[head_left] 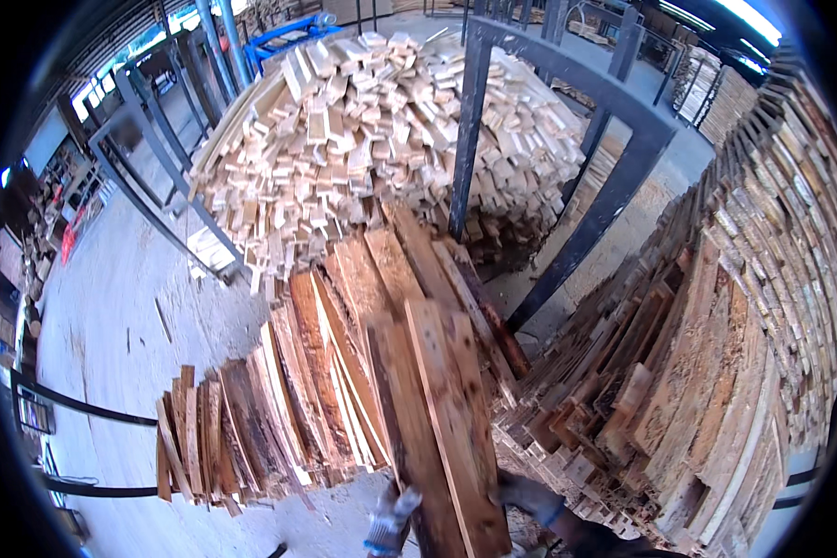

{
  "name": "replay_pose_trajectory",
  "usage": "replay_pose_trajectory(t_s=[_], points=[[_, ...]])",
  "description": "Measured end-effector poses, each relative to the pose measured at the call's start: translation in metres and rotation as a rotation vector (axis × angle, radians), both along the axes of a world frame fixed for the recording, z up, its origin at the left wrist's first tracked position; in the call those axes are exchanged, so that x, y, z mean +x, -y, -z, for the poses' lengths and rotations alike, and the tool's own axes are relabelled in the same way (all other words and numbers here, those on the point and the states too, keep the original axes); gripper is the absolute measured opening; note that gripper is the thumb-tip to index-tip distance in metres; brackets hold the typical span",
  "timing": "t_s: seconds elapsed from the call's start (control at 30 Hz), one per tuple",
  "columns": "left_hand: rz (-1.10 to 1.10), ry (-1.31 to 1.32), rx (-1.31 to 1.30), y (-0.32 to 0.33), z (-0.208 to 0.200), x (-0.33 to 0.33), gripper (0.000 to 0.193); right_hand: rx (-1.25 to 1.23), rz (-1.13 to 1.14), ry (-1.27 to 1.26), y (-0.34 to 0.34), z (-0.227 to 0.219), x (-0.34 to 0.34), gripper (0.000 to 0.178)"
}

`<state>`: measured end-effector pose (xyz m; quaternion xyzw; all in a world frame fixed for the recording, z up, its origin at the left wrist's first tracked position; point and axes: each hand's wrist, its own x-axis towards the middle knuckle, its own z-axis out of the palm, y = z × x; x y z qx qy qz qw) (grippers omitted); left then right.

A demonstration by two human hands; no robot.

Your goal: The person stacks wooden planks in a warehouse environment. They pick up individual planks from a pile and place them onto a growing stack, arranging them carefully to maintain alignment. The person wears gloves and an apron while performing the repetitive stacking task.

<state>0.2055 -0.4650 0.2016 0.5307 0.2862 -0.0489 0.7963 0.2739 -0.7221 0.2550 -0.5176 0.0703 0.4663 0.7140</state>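
Note:
Two or three wooden planks [448, 437] lie side by side in front of me, their near ends between my hands and their far ends over the board stack. My left hand [393, 517], in a grey-white glove, is closed on their left edge near the close end. On the opposite edge, my right hand [528, 495], also gloved, grips the planks with its fingertips partly hidden. Beneath and to the left is a row of rough boards [288, 391], some with bark edges and several thin strips among them.
A large heap of pale cut lumber [344, 139] rises beyond the boards. Dark metal frames [614, 195] stand at its right and left. Close on my right are tall stacks of rough planks [688, 391]. Black curved bars [93, 400] reach the board row from the left, above a dusty concrete floor [112, 307].

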Motion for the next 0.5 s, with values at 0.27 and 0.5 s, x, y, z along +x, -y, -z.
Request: replay_pose_trajectory(t_s=[0.27,0.5], points=[[-0.033,-0.229,-0.342,0.023,-0.010,-0.028,0.038,0.044,0.426,-0.095,-0.007,0.015,0.011,0.064],[-0.178,-0.167,-0.311,0.046,-0.117,-0.058,0.045,0.114,0.414,0.078,0.001,-0.069,-0.028,0.077]])
